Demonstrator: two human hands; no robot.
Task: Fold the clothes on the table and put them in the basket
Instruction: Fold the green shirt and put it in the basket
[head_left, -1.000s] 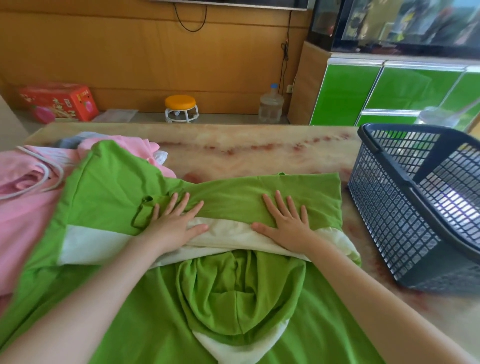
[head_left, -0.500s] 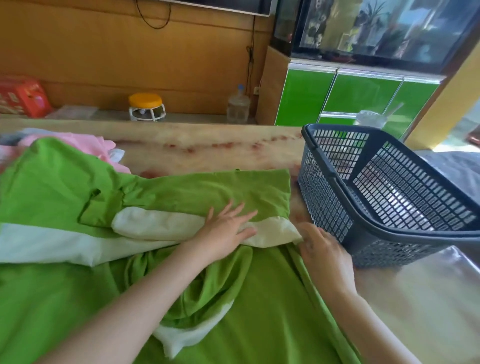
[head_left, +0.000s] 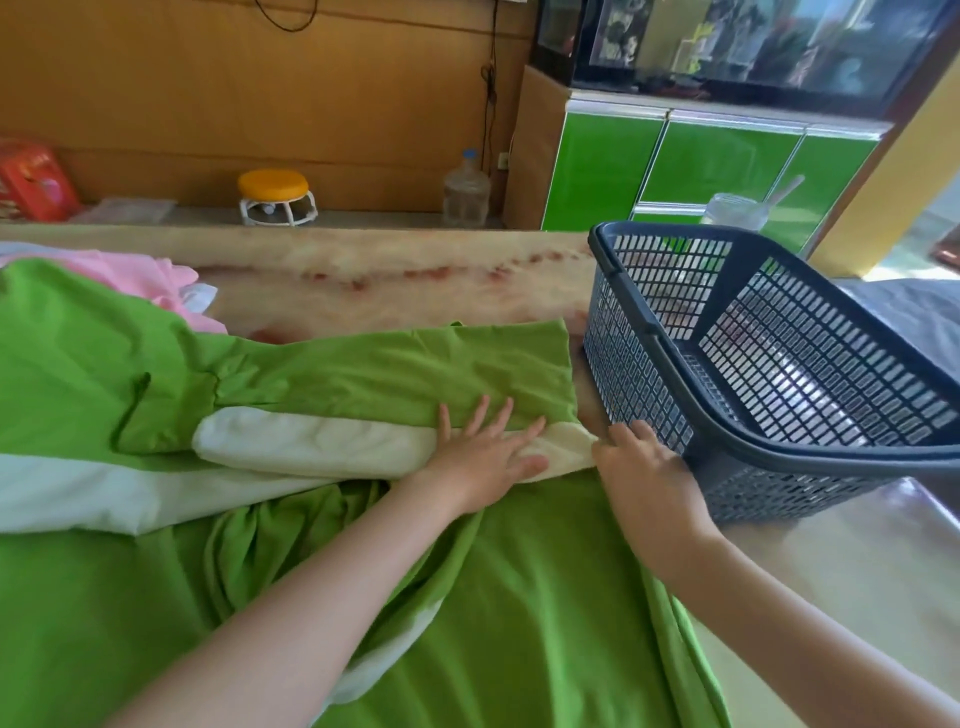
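The green garment (head_left: 322, 379) lies spread over the tabletop (head_left: 395, 270) across the left and centre of the frame, its folded sleeve running left to right and ending just short of the basket (head_left: 769, 364) at right. The left hand (head_left: 483, 452) rests flat on the sleeve's cream cuff, fingers apart. The right hand (head_left: 644, 467), nearer the basket, sits at the cuff's end; it seems to pinch the edge, though I cannot tell
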